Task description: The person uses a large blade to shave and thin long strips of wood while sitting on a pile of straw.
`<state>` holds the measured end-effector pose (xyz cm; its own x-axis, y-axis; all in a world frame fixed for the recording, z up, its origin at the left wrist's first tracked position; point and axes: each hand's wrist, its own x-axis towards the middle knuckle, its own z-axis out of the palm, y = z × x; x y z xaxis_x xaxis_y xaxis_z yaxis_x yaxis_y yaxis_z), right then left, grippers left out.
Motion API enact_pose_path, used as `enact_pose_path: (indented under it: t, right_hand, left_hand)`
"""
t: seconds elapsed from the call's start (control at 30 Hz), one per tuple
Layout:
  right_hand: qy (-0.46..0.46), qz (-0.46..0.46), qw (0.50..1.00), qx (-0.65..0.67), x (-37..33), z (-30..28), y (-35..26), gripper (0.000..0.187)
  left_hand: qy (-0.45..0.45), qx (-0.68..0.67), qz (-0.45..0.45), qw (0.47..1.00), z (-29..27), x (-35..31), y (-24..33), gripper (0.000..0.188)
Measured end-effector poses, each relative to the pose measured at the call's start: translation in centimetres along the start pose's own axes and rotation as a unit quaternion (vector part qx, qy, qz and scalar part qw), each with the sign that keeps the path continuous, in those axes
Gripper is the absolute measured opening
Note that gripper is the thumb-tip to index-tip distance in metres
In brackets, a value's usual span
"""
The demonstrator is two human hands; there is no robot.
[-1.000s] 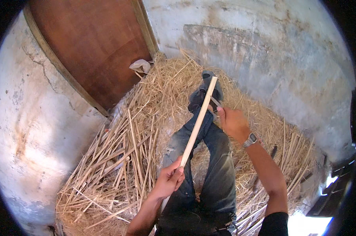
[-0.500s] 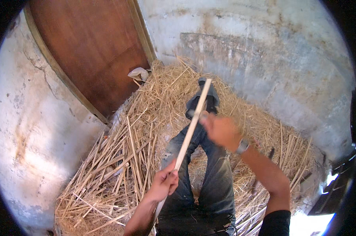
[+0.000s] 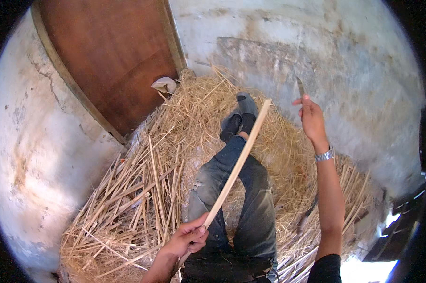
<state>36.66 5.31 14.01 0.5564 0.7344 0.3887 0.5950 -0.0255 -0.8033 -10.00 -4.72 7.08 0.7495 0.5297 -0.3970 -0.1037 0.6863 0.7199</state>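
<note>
My left hand (image 3: pixel 190 236) is closed around the lower part of a long pale bamboo strip (image 3: pixel 241 160). The strip slants up and away over my legs, its far end beyond my knees. Out to the right, my right hand (image 3: pixel 312 118) grips a small knife (image 3: pixel 300 87) whose blade points up and away in front of the wall. Its handle is mostly hidden inside my fingers. The blade is well apart from the strip.
My outstretched legs in worn jeans (image 3: pixel 255 203) lie amid a heap of shavings (image 3: pixel 199 108). Many split strips (image 3: pixel 142 198) are piled at left, more at right (image 3: pixel 354 188). A dark long tool (image 3: pixel 309 212) rests by my right forearm. Wall (image 3: pixel 364 94) and brown door (image 3: pixel 104 61) enclose the far side.
My right hand with the knife has moved away from the strip, up and to the right. The strip's far end has tipped slightly right; my left hand keeps its hold.
</note>
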Motion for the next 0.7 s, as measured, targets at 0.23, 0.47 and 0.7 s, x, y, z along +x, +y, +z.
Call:
enact_pose_path:
  t: [0.23,0.47,0.7]
  right_hand:
    - [0.083,-0.168,0.982,0.021,-4.6,1.6,-5.6,0.031]
    - [0.004,-0.276,0.96,-0.045,-4.7,3.2,-5.2,0.037]
    - [-0.184,-0.377,0.907,0.037,-12.1,8.0,-4.4,0.038]
  left_hand:
    - [0.004,-0.03,-0.033,0.999,-0.4,1.7,-0.5,0.055]
    - [-0.008,0.015,0.016,1.0,0.4,1.8,-0.8,0.054]
    - [0.034,0.059,0.073,0.995,1.4,3.8,-0.3,0.053]
